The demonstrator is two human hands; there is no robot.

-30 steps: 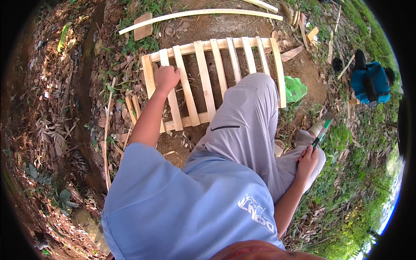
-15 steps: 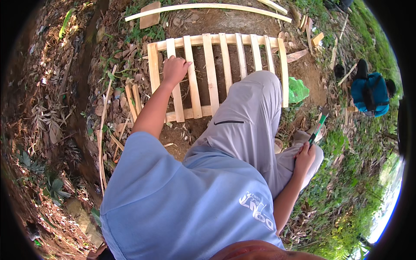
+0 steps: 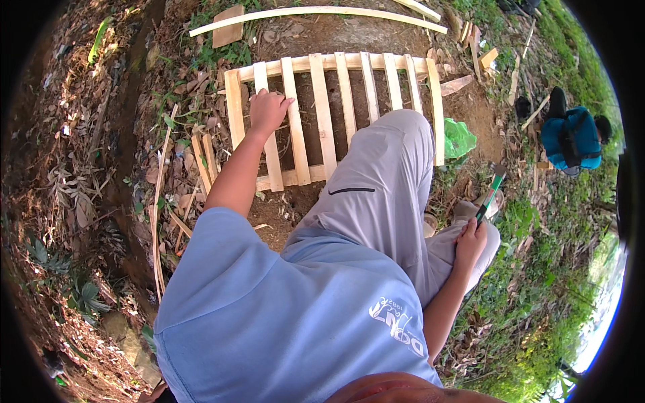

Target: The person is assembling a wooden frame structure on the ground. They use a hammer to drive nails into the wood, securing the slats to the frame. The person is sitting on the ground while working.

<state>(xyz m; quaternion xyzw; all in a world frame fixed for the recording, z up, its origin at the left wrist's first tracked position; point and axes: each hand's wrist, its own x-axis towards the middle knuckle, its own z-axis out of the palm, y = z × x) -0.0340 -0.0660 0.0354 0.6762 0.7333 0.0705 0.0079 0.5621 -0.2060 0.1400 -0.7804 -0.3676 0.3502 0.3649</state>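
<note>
A slatted wooden frame (image 3: 320, 111) of pale strips lies on the ground in front of me. My left hand (image 3: 267, 113) is closed round one of its left slats (image 3: 274, 164), with the thumb pointing toward the neighbouring slat. Part of that slat is hidden under the hand. At the right, my right hand (image 3: 471, 240) grips a hammer (image 3: 491, 195) by its black and green handle, over my bent leg. The hammer's metal head points up and away from me. My raised knee covers the frame's near right part.
Beyond the frame lie a long pale strip (image 3: 316, 11) and a flat board (image 3: 228, 27). A green plastic bag (image 3: 459, 140) rests by its right side. Wood offcuts (image 3: 488, 58) and a blue backpack (image 3: 571, 140) are farther right. Thin sticks (image 3: 158, 201) lie at left.
Both hands keep their holds, and the frame stays put on the ground. The whole view has shifted slightly; the hammer hardly moves.
</note>
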